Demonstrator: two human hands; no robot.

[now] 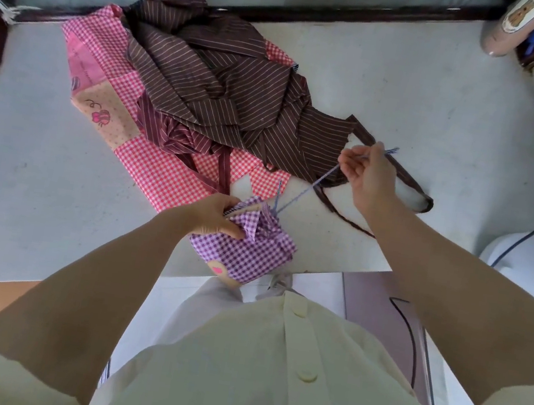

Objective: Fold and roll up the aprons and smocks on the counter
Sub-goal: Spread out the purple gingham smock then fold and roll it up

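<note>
A purple gingham apron (247,253), rolled into a small bundle, sits at the front edge of the white counter (430,98). My left hand (213,215) presses down on the bundle's top left. My right hand (368,174) pinches the apron's thin purple tie string (309,188) and holds it taut, up and to the right of the bundle. Behind them a crumpled brown striped smock (226,92) lies on top of a flat pink gingham apron (157,165) with a bee patch.
The brown smock's straps (410,185) trail across the counter under my right hand. A white rounded appliance (533,263) with a dark cable stands at the right edge. A dark window frame (356,12) runs along the back.
</note>
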